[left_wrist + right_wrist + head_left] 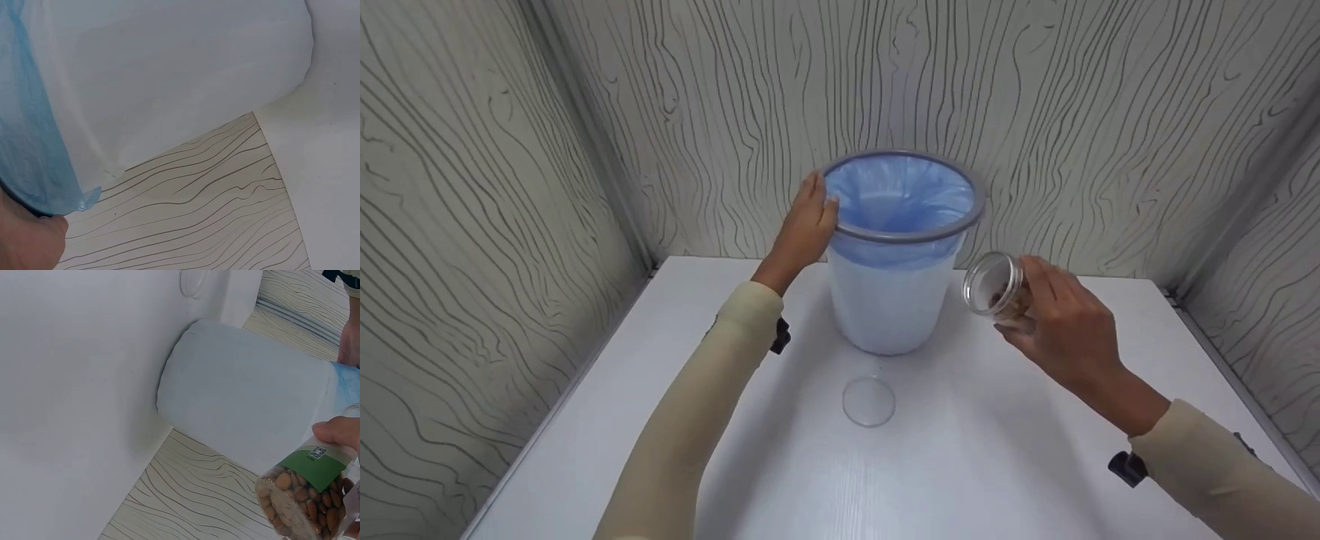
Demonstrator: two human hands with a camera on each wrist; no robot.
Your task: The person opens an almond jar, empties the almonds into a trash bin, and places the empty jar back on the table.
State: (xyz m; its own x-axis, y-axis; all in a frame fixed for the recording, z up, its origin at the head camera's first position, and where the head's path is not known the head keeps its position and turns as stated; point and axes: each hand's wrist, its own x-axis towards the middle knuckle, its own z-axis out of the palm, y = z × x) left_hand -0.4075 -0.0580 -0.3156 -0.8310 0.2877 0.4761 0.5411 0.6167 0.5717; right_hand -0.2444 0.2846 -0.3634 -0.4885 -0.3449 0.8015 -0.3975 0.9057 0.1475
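Note:
A white trash can (885, 304) with a grey rim and a blue bag (877, 199) lining it stands upright on the white table. My left hand (808, 225) grips the rim at its left side; the left wrist view shows only part of that hand (31, 239) by the blue bag. To the right of the can, my right hand (1069, 322) holds a clear jar (992, 285), tilted with its uncovered mouth towards the can. Almonds (315, 503) lie inside the jar, under a green and white label (318, 464). A round clear lid (868, 402) lies on the table before the can.
The white table (960, 480) reaches back to a wall (720, 112) with a wavy wood-grain pattern. Similar side walls (457, 225) close in the left and right. Dark straps sit at both sleeve cuffs.

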